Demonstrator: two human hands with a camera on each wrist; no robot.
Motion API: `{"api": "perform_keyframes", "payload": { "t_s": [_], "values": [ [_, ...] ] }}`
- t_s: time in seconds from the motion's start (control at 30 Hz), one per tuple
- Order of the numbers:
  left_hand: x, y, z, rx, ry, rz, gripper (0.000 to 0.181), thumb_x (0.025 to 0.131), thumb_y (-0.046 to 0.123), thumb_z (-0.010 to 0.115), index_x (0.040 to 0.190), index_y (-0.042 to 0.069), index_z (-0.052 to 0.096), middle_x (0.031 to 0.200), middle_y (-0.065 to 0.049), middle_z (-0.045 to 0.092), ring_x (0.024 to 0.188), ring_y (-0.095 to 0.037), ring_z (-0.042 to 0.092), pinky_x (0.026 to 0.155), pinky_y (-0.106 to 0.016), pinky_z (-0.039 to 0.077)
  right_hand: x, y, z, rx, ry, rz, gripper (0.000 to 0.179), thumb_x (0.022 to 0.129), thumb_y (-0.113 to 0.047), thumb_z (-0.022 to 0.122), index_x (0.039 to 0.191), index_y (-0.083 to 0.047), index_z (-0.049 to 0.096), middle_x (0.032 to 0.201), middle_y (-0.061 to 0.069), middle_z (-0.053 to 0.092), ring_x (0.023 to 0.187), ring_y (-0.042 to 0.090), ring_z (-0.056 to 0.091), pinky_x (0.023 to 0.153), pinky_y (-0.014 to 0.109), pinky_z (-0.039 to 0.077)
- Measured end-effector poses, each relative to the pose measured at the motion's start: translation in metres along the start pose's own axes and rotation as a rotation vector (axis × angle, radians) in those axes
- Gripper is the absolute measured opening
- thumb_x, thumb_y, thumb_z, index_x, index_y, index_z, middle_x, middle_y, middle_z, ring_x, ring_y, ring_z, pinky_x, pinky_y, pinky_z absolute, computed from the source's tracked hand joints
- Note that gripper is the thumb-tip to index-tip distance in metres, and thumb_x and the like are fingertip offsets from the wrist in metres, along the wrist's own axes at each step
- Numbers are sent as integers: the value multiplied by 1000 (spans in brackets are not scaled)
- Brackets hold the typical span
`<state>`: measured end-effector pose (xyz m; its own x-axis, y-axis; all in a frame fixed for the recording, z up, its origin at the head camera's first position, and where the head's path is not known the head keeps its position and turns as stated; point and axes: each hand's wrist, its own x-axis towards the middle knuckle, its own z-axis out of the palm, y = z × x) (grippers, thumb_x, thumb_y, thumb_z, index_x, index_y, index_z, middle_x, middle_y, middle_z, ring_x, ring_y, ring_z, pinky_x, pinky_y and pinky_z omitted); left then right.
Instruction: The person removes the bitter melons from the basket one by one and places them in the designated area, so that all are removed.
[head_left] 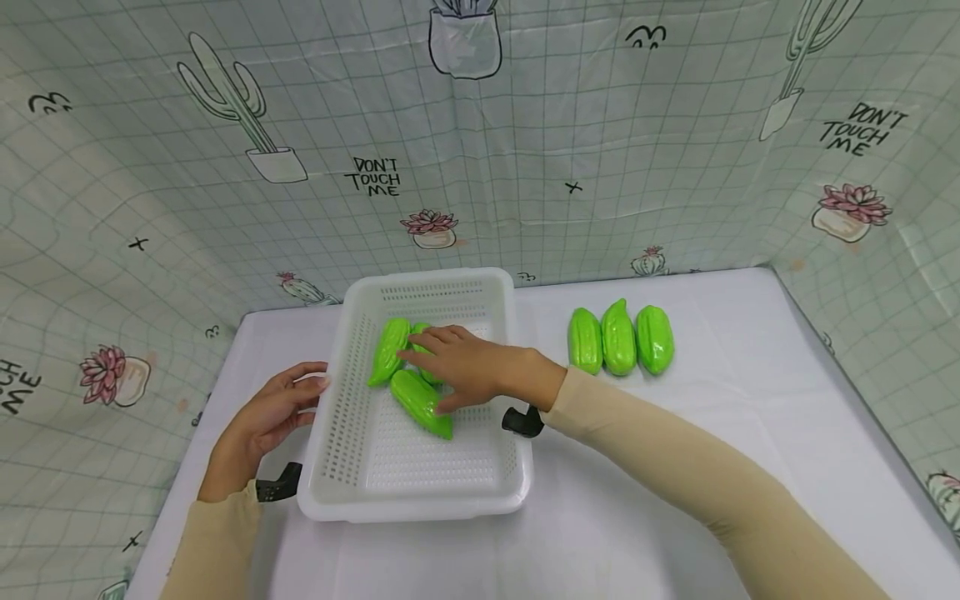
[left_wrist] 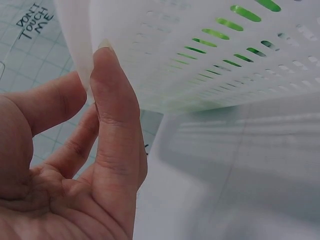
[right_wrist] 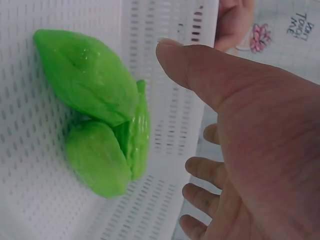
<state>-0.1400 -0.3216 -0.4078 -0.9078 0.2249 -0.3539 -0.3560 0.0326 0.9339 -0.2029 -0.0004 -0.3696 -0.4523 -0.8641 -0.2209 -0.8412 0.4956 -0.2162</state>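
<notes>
A white perforated plastic basket [head_left: 412, 507] sits on the table. My left hand [head_left: 281, 408] pinches its left rim; in the left wrist view, the edge runs between the thumb and finger [left_wrist: 117, 115]. My right hand [head_left: 468, 367] hovers over the basket with fingers spread and holds nothing. Below it lie three glossy green, ridged, oblong fruits with pointed ends. One fruit [head_left: 390, 352] leans toward the left wall, another fruit [head_left: 420, 406] lies nearer the front, and the third is partly hidden by the right hand. In the right wrist view the three fruits [right_wrist: 87, 75] touch each other.
Three more green fruits [head_left: 618, 337] lie side by side on the white tablecloth [head_left: 720, 450], right of the basket. A patterned cloth wall [head_left: 510, 217] rises behind the table and along its sides. Dark wrist mounts [head_left: 522, 422] sit close to the basket's sides.
</notes>
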Motion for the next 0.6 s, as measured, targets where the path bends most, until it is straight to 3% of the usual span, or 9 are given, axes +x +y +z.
{"api": "perform_keyframes", "payload": {
  "t_s": [0.33,0.6],
  "values": [
    [1,-1,0,8,7,2,33,110,12,57,141,8,47,109,7,75,94,-12,76,78,-29,64,17,-10,5,4,-66,63,97,97,-46,77,170,-20,19,177,9,15,163,31,14,132,48,14],
    [0,0,1,6,9,1,31,110,12,58,140,8,49,109,7,75,94,-11,76,78,-29,64,29,-16,15,-66,-81,74,101,93,-46,81,170,-20,21,176,9,17,163,30,16,132,47,15]
  ]
}}
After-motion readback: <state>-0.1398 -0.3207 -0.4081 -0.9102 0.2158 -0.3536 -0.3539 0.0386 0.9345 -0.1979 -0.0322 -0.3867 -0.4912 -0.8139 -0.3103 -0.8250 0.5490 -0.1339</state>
